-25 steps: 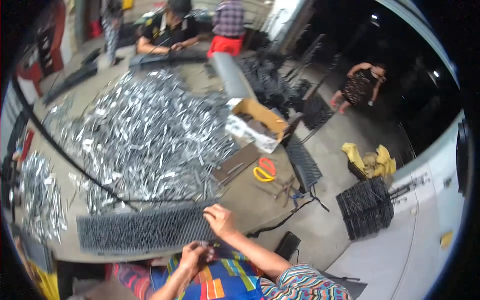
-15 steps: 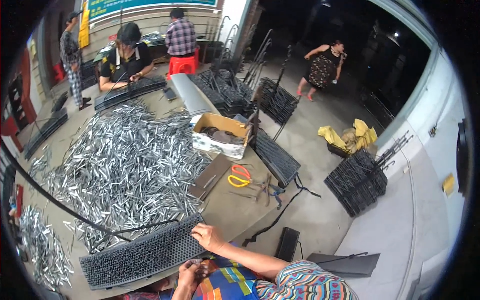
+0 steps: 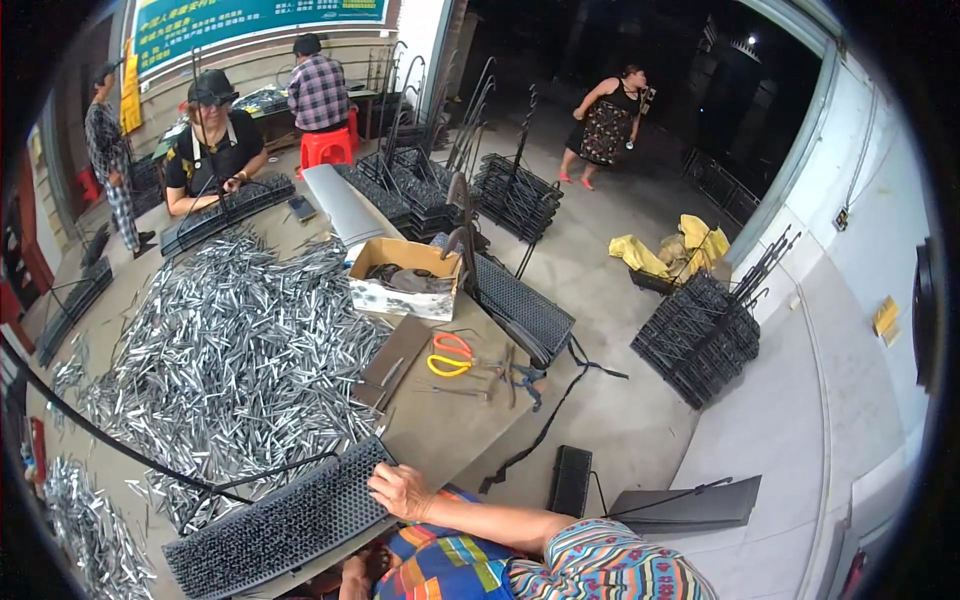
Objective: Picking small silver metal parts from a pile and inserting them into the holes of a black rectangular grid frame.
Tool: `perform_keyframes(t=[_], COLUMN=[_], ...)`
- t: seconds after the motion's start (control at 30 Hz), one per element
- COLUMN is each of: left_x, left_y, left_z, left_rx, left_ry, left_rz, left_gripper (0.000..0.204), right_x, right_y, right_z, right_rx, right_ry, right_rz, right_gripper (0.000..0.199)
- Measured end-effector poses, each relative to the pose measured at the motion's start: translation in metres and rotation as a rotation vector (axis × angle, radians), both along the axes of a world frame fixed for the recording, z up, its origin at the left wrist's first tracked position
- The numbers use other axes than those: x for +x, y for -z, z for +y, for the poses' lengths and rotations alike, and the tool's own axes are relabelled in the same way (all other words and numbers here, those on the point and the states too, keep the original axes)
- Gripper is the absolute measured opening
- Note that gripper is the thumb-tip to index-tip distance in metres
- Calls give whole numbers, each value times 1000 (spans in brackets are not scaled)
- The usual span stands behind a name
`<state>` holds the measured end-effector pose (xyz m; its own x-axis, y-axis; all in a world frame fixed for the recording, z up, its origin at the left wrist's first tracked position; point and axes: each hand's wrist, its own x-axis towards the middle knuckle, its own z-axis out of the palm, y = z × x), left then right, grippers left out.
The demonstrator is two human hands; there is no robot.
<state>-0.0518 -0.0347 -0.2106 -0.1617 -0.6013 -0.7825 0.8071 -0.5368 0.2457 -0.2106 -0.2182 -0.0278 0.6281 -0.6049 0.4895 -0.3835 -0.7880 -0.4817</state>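
R hand (image 3: 400, 492) rests flat on end of black pin strip (image 3: 275, 525) at near table edge, fingers loose, gripping nothing. L hand (image 3: 362, 570) under edge, grip can't tell. Judged: positioning strip; next needs firm hold.

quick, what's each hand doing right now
Left hand: below the table edge, mostly hidden; cannot be told.
Right hand: open, resting on the long black perforated metal panel.

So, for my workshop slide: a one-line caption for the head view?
Right hand rests on a black perforated strip beside a heap of metal pins on the worktable.
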Motion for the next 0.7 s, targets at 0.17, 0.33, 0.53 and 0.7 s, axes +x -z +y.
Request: perform_keyframes(t=[0.17,0.33,0.53,0.7], left_x=[1,-1,12,3], left_y=[2,0,-4,-21], left_z=[0,1,6,-3], left_rx=[131,111,130,142], left_ry=[-259,-298,-260,-337], left_rz=[-45,-85,-55,4], left_gripper=[18,22,27,23], right_x=[-1,1,4,0], right_y=[0,4,5,9], right_z=[1,0,0,-2], right_rx=[-40,-67,-75,-74], right_ry=[10,10,3,20], right_rz=[-8,-25,-18,0], right_gripper=[18,19,19,19])
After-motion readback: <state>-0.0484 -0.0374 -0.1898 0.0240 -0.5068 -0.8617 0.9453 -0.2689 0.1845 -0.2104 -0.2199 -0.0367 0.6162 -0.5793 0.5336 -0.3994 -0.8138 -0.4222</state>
